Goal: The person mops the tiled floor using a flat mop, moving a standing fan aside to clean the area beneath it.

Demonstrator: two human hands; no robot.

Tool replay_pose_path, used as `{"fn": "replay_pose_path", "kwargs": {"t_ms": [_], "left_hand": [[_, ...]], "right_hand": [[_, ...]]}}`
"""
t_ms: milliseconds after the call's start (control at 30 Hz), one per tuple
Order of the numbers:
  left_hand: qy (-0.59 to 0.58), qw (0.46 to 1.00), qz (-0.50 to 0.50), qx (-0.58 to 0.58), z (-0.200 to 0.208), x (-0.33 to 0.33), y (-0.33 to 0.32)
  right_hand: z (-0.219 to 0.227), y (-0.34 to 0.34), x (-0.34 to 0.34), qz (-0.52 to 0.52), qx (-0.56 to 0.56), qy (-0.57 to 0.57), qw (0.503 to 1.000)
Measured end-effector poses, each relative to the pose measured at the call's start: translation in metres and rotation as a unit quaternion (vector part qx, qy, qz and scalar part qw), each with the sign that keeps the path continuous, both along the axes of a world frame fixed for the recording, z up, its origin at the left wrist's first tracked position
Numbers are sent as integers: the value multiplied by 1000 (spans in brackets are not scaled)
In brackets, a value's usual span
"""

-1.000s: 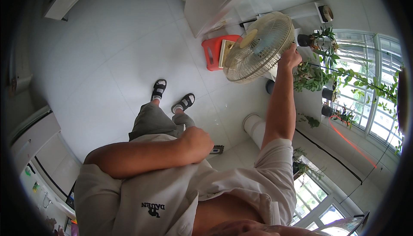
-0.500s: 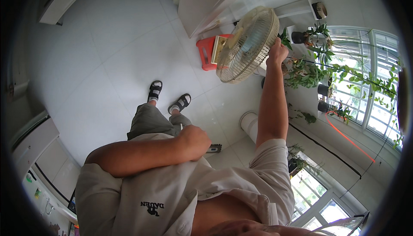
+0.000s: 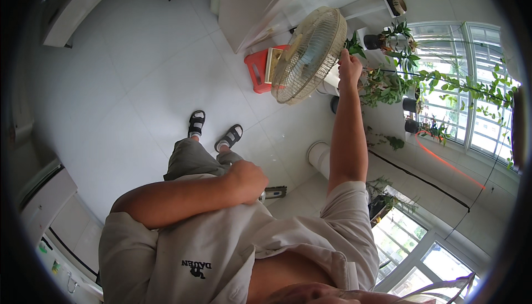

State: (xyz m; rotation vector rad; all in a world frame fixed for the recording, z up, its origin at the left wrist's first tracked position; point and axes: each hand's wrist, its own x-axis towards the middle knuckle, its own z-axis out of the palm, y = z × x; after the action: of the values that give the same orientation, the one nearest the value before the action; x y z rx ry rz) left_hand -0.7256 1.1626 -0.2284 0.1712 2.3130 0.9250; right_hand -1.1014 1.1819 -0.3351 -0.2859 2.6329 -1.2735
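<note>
A standing fan (image 3: 311, 60) with a round, yellowed wire guard is in the upper middle, its face tilted. My right arm reaches out to it. My right hand (image 3: 349, 69) is closed at the right rim of the guard. Bent across the front of my shirt, my left arm ends in my left hand (image 3: 247, 182), closed in a fist. A small shiny bit shows at its lower edge; what it holds is mostly hidden.
Behind the fan is a red plastic stool (image 3: 256, 71) with a cream, framed panel (image 3: 272, 65) on it. Potted plants (image 3: 388, 85) line the windows at right. A white cylinder (image 3: 320, 157) stands near my right forearm. A dark-and-silver object (image 3: 275, 192) lies beyond my left hand.
The whole view has shifted slightly, so the fan, stool and plants appear a little farther left. My right hand stays at the guard's rim and my left fist stays closed.
</note>
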Motion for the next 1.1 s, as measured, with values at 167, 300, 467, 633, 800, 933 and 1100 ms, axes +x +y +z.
{"fn": "replay_pose_path", "kwargs": {"t_ms": [167, 300, 467, 633, 800, 933, 1100], "left_hand": [[24, 1000, -17, -3, -8, 12, -6], [22, 998, -47, -32, -10, 20, -12], [-10, 998, -44, -40, -7, 24, -35], [-45, 995, -40, -84, 13, 27, -66], [-99, 980, -71, -157, 60, 29, -94], [-84, 967, -17, -241, 86, 47, -130], [-169, 935, 188, -249, 121, 104, -149]], "right_hand": [[9, 6, 33, -1, 17, 74, 997], [14, 44, 101, -49, 42, 81, 995], [-102, 187, 245, -85, 314, -170, 930], [-197, 269, 436, -362, 118, -550, 744], [-234, 204, 455, -714, -431, -352, 425], [-201, 121, 424, -702, -410, -387, 434], [-187, 48, 395, -582, -195, -443, 654]]}}
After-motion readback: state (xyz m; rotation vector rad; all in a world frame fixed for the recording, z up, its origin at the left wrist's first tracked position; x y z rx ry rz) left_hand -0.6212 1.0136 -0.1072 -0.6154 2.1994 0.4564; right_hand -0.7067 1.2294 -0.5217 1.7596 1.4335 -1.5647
